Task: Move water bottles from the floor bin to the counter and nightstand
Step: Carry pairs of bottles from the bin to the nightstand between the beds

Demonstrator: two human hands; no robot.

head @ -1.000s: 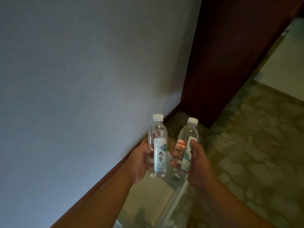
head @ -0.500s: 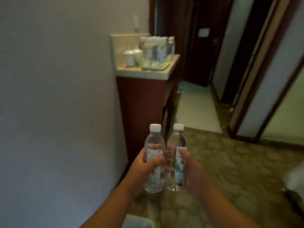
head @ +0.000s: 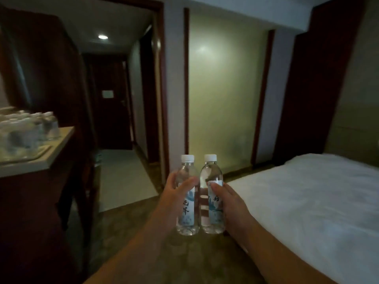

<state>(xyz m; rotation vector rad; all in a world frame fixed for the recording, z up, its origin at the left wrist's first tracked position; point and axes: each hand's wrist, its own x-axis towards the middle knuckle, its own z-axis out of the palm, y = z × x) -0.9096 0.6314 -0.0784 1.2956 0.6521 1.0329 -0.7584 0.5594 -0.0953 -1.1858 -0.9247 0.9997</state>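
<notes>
I hold two clear water bottles with white caps upright, side by side and touching, in front of my chest. My left hand grips the left bottle around its label. My right hand grips the right bottle the same way. To the far left the counter carries several more water bottles on a tray, all blurred. The floor bin and the nightstand are out of view.
A bed with a white sheet fills the right side. Ahead, a doorway opens onto a dark hallway with a door at its end. A pale wall panel stands between dark wood trims. Patterned carpet lies below.
The view has swung right, from the wall and counter to the hallway and the bed. Both hands keep the two bottles upright; the counter now lies at the far left.
</notes>
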